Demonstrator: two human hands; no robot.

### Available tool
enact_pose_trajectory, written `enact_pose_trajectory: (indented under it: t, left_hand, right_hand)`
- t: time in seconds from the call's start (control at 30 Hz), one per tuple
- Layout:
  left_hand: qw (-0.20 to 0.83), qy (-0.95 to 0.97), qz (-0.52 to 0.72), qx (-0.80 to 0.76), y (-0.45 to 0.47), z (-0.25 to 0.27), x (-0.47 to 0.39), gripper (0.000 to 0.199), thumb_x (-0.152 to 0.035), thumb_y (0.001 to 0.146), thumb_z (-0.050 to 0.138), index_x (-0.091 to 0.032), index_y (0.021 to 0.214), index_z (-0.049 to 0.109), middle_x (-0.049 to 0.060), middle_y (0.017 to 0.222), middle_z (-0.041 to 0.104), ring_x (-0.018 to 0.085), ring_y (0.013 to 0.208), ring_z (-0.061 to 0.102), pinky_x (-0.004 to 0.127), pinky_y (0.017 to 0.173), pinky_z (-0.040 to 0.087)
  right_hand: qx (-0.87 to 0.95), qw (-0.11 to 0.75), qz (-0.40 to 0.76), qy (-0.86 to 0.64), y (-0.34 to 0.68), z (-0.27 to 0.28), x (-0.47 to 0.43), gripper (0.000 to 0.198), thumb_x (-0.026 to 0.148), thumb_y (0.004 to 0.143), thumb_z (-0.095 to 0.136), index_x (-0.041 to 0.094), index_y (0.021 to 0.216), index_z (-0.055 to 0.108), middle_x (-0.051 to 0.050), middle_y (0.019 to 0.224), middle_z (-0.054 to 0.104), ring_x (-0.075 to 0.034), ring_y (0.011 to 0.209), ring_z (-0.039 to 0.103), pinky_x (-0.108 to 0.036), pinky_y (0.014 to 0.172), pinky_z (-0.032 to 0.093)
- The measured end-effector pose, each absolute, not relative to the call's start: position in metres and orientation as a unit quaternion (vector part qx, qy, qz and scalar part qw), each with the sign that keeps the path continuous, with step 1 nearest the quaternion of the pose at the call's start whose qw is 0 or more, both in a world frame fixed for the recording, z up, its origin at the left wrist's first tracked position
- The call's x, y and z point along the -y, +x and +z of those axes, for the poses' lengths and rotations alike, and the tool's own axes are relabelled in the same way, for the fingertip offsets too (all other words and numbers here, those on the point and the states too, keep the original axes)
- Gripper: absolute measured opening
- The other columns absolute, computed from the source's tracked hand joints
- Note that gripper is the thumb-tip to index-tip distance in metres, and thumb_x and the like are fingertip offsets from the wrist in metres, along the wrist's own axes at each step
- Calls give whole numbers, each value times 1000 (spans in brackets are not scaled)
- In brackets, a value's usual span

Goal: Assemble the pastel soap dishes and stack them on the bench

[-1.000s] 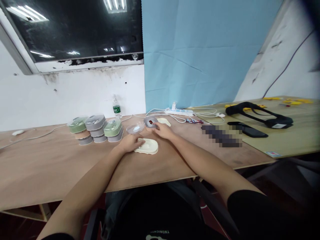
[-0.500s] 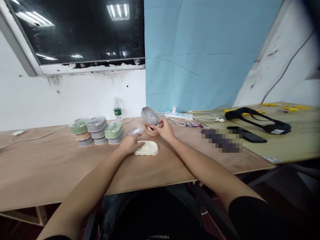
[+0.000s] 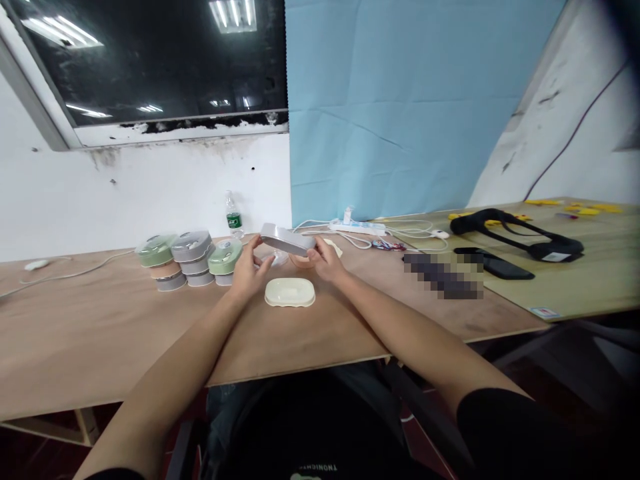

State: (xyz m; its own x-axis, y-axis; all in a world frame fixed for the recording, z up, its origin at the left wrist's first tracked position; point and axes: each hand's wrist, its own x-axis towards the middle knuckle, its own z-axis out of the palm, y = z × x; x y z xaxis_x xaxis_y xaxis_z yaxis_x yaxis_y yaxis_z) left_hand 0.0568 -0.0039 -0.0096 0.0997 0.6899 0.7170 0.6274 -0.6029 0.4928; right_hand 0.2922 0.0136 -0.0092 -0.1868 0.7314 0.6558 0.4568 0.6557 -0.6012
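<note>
A grey oval plastic container (image 3: 286, 240) is held up and tilted above the table, gripped at its two ends. My left hand (image 3: 247, 268) has its fingers on the left end, with the thumb below. On the right end, my right hand (image 3: 327, 261) is closed with the thumb in front. Beneath it lie a clear plastic piece (image 3: 278, 259) and a peach-coloured container (image 3: 302, 263), both partly hidden. Nearer to me, a cream oval tray or lid (image 3: 290, 293) rests on the table. Part of another cream piece (image 3: 334, 247) shows behind my right hand.
Stacked oval boxes in green (image 3: 156, 249), grey (image 3: 192, 245) and green over grey (image 3: 225, 257) stand at left. A water bottle (image 3: 233, 217) is by the wall. Behind are a power strip (image 3: 357, 227) and cables. A black headset-like frame (image 3: 517, 237) lies right.
My left hand has left the cream tray and taken the left end of the grey container. The container has moved slightly left and turned in my hands.
</note>
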Motion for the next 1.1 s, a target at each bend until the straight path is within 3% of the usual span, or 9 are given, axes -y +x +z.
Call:
enact_pose_trajectory:
  t: [0.13,0.27,0.37,0.5,0.67,0.83,0.97,1.1]
  left_hand:
    - [58,733,490,-469,53,-9,3,59,-45,88,54,-19,138,38,6,106,64,10,62,54,27,67,47]
    - [60,747,433,-501,52,-3,10,46,-51,90,45,-17,117,59,3,79,65,15,70,58,27,67,44]
    - [33,751,372,-545,51,3,14,48,-57,90,39,-18,92,67,3,72,65,18,69,59,27,61,39]
    - [-22,771,247,-587,49,4,13,54,-57,90,34,-19,69,65,7,71,66,20,69,60,28,58,36]
    - [-18,816,147,-559,45,-1,6,53,-48,91,30,-19,64,65,10,74,69,23,71,63,29,58,37]
    - [66,859,73,-502,41,-5,2,51,-45,91,31,-18,64,64,10,75,70,22,73,64,28,63,41]
    - [103,859,62,-498,41,-5,1,49,-46,90,31,-18,65,63,8,70,69,21,71,63,28,65,42]
    - [133,841,52,-521,41,-8,-1,52,-48,90,30,-19,59,60,7,62,66,19,64,62,28,62,41]
  right_hand:
    - [764,511,132,-371,296,-11,-19,50,70,85,35,22,86,47,1,64,50,-17,60,46,-28,60,34]
    - [758,492,96,-417,297,-12,-25,56,68,90,27,20,66,46,-1,60,49,-16,59,46,-28,58,31]
    - [757,437,111,-473,299,-10,-28,64,69,90,23,19,56,46,-3,57,51,-17,59,48,-28,56,30]
    - [760,323,201,-527,302,-7,-29,70,75,86,28,18,53,52,-6,56,56,-19,61,54,-29,58,35]
    - [769,164,321,-528,307,-5,-27,72,79,81,32,19,55,59,-8,52,57,-18,51,53,-32,56,40]
    - [769,52,361,-525,306,-4,-23,68,81,74,44,18,56,60,-4,40,49,-12,36,40,-28,41,32]
    - [790,35,326,-518,303,-6,-25,69,84,69,47,18,49,57,-4,41,51,-11,34,41,-27,39,31]
    - [814,90,288,-496,302,-15,-31,65,80,69,52,19,49,57,-4,51,58,-13,43,48,-27,44,33]
